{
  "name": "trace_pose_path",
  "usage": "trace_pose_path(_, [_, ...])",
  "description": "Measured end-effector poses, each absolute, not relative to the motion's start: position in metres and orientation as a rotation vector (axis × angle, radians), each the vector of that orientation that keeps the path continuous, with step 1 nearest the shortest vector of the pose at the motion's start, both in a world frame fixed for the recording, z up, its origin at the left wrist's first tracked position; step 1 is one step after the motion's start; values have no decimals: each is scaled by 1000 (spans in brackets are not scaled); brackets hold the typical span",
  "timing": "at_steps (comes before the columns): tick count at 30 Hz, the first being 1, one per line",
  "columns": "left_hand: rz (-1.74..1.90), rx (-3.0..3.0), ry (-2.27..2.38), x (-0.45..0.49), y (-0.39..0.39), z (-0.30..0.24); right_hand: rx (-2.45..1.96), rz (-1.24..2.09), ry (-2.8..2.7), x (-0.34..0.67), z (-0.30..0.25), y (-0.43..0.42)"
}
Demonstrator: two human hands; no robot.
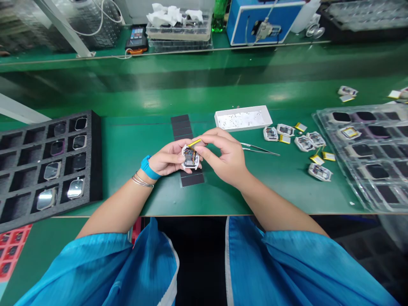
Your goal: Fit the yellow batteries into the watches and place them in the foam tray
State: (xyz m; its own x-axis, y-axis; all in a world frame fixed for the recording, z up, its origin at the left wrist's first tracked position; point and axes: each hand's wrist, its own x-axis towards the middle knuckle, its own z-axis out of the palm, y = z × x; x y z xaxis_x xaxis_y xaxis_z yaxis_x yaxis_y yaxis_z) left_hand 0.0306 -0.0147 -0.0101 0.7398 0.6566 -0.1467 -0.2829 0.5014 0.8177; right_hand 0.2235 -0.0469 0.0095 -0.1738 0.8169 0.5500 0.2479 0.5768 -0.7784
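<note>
My left hand [168,158] grips an opened smartwatch case [191,159], white-rimmed, its circuit parts facing up. Between the thumb and fingers of my right hand [225,155] is a small flat battery [195,143] with a yellow edge, tilted over the top of the case. Whether the battery is wired to the case is hard to make out. Beneath both hands lies a strip of black adhesive pieces [181,127]. Metal tweezers [261,149] rest on the green table just right of my right hand.
A white box [244,118] with tiny parts stands behind my hands. Several opened watch cases [304,143] and batteries lie to the right, beside stacked clear trays [353,170]. A black foam tray [95,170] holds watches at left. A shelf [178,46] runs across the back.
</note>
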Motion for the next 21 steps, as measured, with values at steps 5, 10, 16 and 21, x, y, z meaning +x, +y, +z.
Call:
trace_pose_path(5, [643, 882, 628, 36, -15, -9, -977, 587, -1759, 221, 0, -42])
trace_pose_path(10, [684, 875, 832, 41, -11, -13, -1071, 608, -1763, 217, -20, -26])
trace_pose_path(16, [985, 686, 1069, 24, 7, -7, -1203, 786, -1787, 211, -22, -9])
trace_pose_path(21, [959, 638, 1091, 8, 16, -6, -1310, 713, -2235, 194, -21, -10])
